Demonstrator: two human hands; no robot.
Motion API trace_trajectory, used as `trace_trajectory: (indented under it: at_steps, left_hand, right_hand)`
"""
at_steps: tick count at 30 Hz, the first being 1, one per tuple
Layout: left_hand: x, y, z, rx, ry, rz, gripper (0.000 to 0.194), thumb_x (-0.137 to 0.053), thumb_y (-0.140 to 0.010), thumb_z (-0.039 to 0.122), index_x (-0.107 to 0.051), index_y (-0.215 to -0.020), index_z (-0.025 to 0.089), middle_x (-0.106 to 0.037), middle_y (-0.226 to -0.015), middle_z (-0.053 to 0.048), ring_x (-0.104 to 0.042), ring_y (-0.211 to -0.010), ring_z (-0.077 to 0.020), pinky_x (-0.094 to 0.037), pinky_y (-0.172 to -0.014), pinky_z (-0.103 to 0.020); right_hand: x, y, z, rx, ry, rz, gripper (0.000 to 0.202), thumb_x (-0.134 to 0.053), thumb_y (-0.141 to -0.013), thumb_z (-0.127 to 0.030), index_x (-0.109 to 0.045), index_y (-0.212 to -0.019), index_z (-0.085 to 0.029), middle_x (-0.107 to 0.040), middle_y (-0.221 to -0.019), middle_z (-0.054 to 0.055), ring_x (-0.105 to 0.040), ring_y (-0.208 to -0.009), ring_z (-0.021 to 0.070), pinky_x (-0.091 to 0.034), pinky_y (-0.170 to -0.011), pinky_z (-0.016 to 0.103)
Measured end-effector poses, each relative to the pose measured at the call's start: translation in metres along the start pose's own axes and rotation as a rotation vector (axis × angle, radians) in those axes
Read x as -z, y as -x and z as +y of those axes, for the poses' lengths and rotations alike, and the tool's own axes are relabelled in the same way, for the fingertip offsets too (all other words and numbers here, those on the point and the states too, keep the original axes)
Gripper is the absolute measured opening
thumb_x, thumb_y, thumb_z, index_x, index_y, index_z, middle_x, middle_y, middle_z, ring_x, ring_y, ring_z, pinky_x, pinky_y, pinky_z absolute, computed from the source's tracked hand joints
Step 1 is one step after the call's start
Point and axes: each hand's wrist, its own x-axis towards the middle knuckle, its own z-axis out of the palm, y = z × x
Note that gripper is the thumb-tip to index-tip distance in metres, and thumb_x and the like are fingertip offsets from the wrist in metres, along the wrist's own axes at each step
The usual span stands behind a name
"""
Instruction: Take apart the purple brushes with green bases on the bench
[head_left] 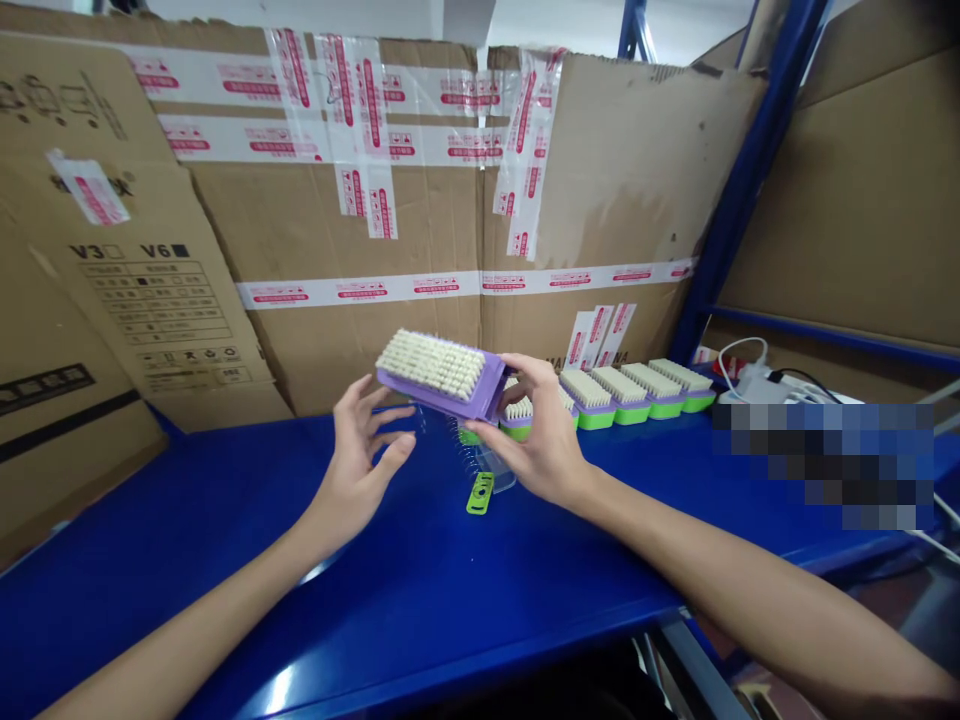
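My right hand [544, 435] grips one end of a purple scrub brush [439, 370], its cream bristles facing up. The brush is held tilted above the blue table. Just left of it, my left hand [367, 455] is apart from the brush, fingers spread and curved, holding nothing. Below the brush lie a small green slotted plastic piece [480, 493] and a clear plastic piece [504, 480], partly hidden by my right hand. Behind that hand, a row of brushes with green and purple bodies [630, 410] stands bristles up.
Taped cardboard [420, 220] walls in the back of the blue table [420, 620], with more cardboard [97, 270] on the left. At the right are a white charger with cables [750, 383] and a blurred-out patch. A blue metal post [757, 190] rises at the back right.
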Motion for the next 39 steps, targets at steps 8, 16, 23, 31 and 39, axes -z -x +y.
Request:
trace_trajectory:
  at_steps: [8, 16, 23, 31, 39]
  left_hand:
    - [0.002, 0.005, -0.001, -0.028, -0.293, -0.009, 0.045, -0.068, -0.101, 0.039, -0.05, -0.142, 0.03, -0.059, -0.144, -0.009, -0.061, -0.13, -0.028, -0.053, -0.108, -0.048]
    - [0.008, -0.002, 0.013, 0.045, -0.251, -0.017, 0.034, -0.054, -0.108, 0.053, -0.069, -0.116, 0.023, -0.075, -0.114, -0.007, -0.069, -0.111, -0.027, -0.052, -0.102, -0.043]
    - [0.002, 0.006, 0.004, 0.208, 0.039, -0.144, 0.06, -0.052, -0.102, 0.074, -0.074, -0.1, 0.018, -0.077, -0.104, -0.01, -0.066, -0.091, -0.0229, -0.053, -0.084, -0.035]
    - [-0.006, 0.008, 0.003, 0.342, 0.454, -0.153, 0.064, -0.063, -0.095, 0.077, -0.069, -0.12, 0.018, -0.079, -0.11, -0.013, -0.073, -0.088, -0.0258, -0.061, -0.071, -0.036]
    - [-0.008, 0.005, 0.006, 0.469, 0.486, 0.072, 0.087, -0.071, -0.084, 0.084, -0.064, -0.14, 0.019, -0.077, -0.13, -0.015, -0.071, -0.123, -0.0358, -0.062, -0.1, -0.045]
  right_hand:
    - [-0.001, -0.004, 0.003, -0.128, -0.032, 0.112, 0.065, -0.072, -0.1, -0.045, -0.036, -0.153, -0.029, -0.052, -0.145, 0.015, -0.067, -0.109, 0.0288, -0.064, -0.092, 0.051]
    - [-0.005, 0.004, -0.004, -0.087, -0.183, 0.07, 0.062, -0.072, -0.102, -0.04, -0.036, -0.151, -0.031, -0.046, -0.153, 0.016, -0.061, -0.134, 0.032, -0.062, -0.106, 0.053]
    - [-0.012, 0.014, -0.01, 0.102, -0.276, -0.068, 0.073, -0.072, -0.1, -0.025, -0.029, -0.158, -0.034, -0.038, -0.16, 0.016, -0.047, -0.151, 0.0328, -0.06, -0.112, 0.054]
    - [-0.009, 0.009, -0.012, 0.159, -0.251, -0.236, 0.078, -0.072, -0.098, -0.021, -0.027, -0.161, -0.034, -0.039, -0.153, 0.015, -0.043, -0.151, 0.0334, -0.057, -0.116, 0.056]
    - [-0.007, 0.009, -0.013, 0.135, -0.223, -0.541, 0.085, -0.073, -0.102, -0.031, -0.019, -0.168, -0.029, -0.037, -0.163, 0.017, -0.045, -0.153, 0.0333, -0.048, -0.124, 0.058]
